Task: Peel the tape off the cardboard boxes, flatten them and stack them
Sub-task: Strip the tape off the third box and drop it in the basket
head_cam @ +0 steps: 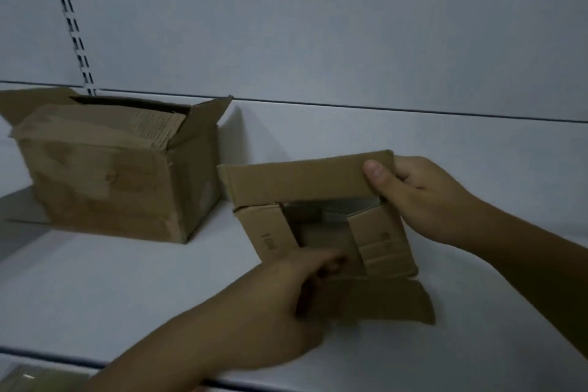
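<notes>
A small brown cardboard box [305,178] rests on the white shelf [127,289] with its flaps spread open, showing a dark inside. My right hand [410,197] grips the far flap at its right corner, thumb on top. My left hand [286,296] holds the near flap at its left end; the fingers are blurred. A larger cardboard box [105,188] stands to the left, its flaps open and flat cardboard pieces stacked on edge inside. I can make out no tape on the small box.
The shelf's white back panel [318,25] rises behind the boxes, with a slotted upright [71,25] at the left. The shelf's front edge [47,356] runs along the bottom, with something greenish [38,379] below it at the bottom left.
</notes>
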`<state>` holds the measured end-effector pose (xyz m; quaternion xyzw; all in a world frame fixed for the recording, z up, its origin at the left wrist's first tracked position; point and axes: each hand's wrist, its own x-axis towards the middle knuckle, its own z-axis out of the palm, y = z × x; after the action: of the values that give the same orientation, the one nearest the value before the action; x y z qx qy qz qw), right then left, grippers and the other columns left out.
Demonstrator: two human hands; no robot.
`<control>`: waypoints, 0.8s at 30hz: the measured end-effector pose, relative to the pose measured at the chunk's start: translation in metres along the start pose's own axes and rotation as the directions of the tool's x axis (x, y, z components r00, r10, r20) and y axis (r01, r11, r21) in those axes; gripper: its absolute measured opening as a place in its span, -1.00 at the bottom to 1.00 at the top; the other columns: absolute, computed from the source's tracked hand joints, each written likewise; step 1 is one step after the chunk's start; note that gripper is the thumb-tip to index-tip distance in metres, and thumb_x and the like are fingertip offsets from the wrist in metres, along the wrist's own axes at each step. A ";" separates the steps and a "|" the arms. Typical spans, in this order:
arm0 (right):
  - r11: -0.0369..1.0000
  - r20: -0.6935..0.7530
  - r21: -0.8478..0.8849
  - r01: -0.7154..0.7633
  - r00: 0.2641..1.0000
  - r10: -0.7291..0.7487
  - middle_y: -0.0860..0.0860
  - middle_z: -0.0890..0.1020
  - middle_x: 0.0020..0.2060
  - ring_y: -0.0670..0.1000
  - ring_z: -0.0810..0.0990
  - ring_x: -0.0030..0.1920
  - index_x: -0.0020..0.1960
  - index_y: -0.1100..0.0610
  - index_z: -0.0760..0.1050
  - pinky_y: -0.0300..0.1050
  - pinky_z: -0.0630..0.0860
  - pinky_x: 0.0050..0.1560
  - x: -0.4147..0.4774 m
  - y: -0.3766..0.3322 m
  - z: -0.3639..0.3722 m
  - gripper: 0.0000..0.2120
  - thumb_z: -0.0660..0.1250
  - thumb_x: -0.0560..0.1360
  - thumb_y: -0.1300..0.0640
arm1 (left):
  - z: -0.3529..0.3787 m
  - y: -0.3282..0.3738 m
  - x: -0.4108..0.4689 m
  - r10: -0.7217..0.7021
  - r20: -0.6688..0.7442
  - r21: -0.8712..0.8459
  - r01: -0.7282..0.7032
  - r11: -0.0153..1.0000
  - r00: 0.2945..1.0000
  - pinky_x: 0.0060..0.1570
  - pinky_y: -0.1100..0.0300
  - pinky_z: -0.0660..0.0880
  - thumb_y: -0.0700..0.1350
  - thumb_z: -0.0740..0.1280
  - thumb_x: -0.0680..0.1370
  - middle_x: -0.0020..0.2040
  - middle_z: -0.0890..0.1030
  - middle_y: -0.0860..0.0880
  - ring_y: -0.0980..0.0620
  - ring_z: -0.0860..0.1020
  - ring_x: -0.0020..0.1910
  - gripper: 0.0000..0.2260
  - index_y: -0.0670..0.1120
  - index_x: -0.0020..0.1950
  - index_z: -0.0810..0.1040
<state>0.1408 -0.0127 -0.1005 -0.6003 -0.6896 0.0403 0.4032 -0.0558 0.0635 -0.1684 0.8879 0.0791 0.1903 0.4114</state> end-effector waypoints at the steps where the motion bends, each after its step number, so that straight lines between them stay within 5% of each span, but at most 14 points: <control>1: 0.999 0.012 0.036 -0.032 0.999 0.032 -0.16 0.61 -0.38 -0.27 0.58 -0.26 -0.22 -0.12 0.48 -0.45 0.44 -0.29 0.000 0.002 0.002 -0.69 0.02 0.45 -0.19 | 0.004 0.003 0.008 -0.042 -0.007 -0.138 0.041 0.990 0.999 0.10 0.36 0.48 -0.28 0.40 0.39 0.12 0.47 0.40 0.37 0.47 0.11 -0.32 0.51 0.12 0.34; 5: 0.974 0.015 0.191 -0.125 0.992 0.124 -0.19 0.62 -0.35 -0.32 0.56 -0.28 -0.16 -0.11 0.48 -0.51 0.40 -0.29 0.002 0.010 0.007 -0.70 0.01 0.42 -0.19 | 0.029 0.008 0.031 -0.060 -0.039 -0.395 0.040 0.918 0.997 0.14 0.28 0.47 -0.38 0.36 0.31 0.23 0.52 0.12 0.16 0.50 0.24 -0.37 0.16 0.23 0.37; 8: 0.974 0.050 0.148 -0.172 0.985 0.166 -0.05 0.53 -0.37 -0.19 0.50 -0.39 -0.25 -0.04 0.46 -0.46 0.36 -0.37 0.005 0.015 0.012 -0.64 -0.01 0.46 -0.20 | 0.036 0.025 0.020 0.145 -0.074 -0.039 -0.148 0.988 0.987 0.17 0.31 0.45 -0.33 0.37 0.34 0.13 0.59 0.10 0.15 0.54 0.19 -0.57 0.00 0.15 0.56; 11: 0.987 0.195 -0.072 -0.145 0.968 0.156 0.03 0.52 -0.44 -0.12 0.50 -0.40 -0.34 0.16 0.46 -0.30 0.43 -0.29 0.004 0.028 0.023 -0.40 -0.05 0.37 -0.34 | 0.016 0.043 0.001 0.375 -0.141 0.359 -0.306 0.882 0.916 0.03 0.16 0.54 -0.29 0.31 0.39 -0.05 0.68 0.02 0.11 0.62 0.01 -0.78 -0.10 -0.06 0.67; 14: 0.955 0.445 -0.292 0.060 0.892 0.080 0.03 0.60 0.16 -0.01 0.53 0.16 0.17 0.06 0.53 -0.04 0.39 0.27 0.001 0.043 0.042 -0.26 -0.09 0.42 -0.45 | -0.020 0.040 -0.022 0.466 -0.295 0.577 -0.233 0.783 0.834 -0.14 0.17 0.54 -0.27 0.29 0.37 -0.19 0.67 0.04 0.09 0.63 -0.14 -0.84 -0.10 -0.21 0.65; 16: 0.906 0.604 -0.361 0.221 0.796 0.046 -0.06 0.26 0.48 -0.08 0.19 0.46 0.41 -0.06 0.32 -0.22 0.05 0.43 -0.007 0.047 0.054 -0.38 -0.09 0.51 -0.34 | -0.041 0.035 -0.033 0.305 -0.539 0.484 -0.007 0.875 0.785 -0.27 0.30 0.52 -0.17 0.26 0.38 -0.27 0.66 0.09 0.18 0.62 -0.23 -0.83 -0.02 -0.27 0.65; 19: 0.919 0.695 -0.248 0.305 0.717 -0.051 -0.17 -0.10 0.49 -0.18 -0.17 0.49 0.50 -0.08 0.03 -0.13 -0.21 0.49 -0.016 0.054 0.064 -0.07 -0.50 0.30 -0.47 | -0.056 0.012 -0.028 -0.152 -0.666 0.228 0.393 0.891 0.730 -0.34 0.38 0.45 -0.11 0.30 0.48 -0.21 0.67 0.11 0.16 0.60 -0.20 -0.84 0.08 -0.20 0.65; 21: 0.997 0.607 -0.036 0.071 0.794 -0.035 -0.22 0.16 0.44 -0.28 0.04 0.46 0.43 0.01 0.26 -0.28 -0.11 0.48 -0.016 0.058 0.064 -0.06 -0.37 0.34 -0.51 | -0.059 -0.011 -0.013 -0.364 -0.576 0.347 0.622 0.702 0.732 -0.19 0.27 0.45 0.01 0.29 0.53 0.01 0.63 0.10 0.11 0.57 -0.06 -0.85 0.08 0.05 0.60; 23: 0.995 0.437 0.041 -0.086 0.898 0.060 -0.22 0.39 0.30 -0.29 0.30 0.32 0.26 0.05 0.51 -0.31 0.10 0.44 -0.015 0.058 0.063 -0.41 0.06 0.50 -0.32 | -0.057 -0.029 0.001 -0.515 -0.464 0.524 0.693 0.495 0.720 -0.02 0.17 0.45 0.17 0.25 0.52 0.18 0.58 0.02 0.01 0.53 0.08 -0.61 0.04 0.29 0.45; 24: 0.994 0.331 -0.056 -0.098 0.937 0.111 -0.18 0.41 0.29 -0.23 0.34 0.31 0.25 0.04 0.52 -0.29 0.15 0.42 -0.015 0.060 0.062 -0.58 0.21 0.51 -0.18 | -0.055 -0.032 0.006 -0.576 -0.422 0.569 0.699 0.433 0.700 0.07 0.15 0.44 0.22 0.26 0.50 0.25 0.54 -0.02 -0.04 0.50 0.16 -0.48 0.04 0.40 0.34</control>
<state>0.1505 0.0178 -0.1825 -0.6283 -0.7156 0.1492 0.2662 -0.0715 0.1247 -0.1590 0.8564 0.5078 0.0483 0.0795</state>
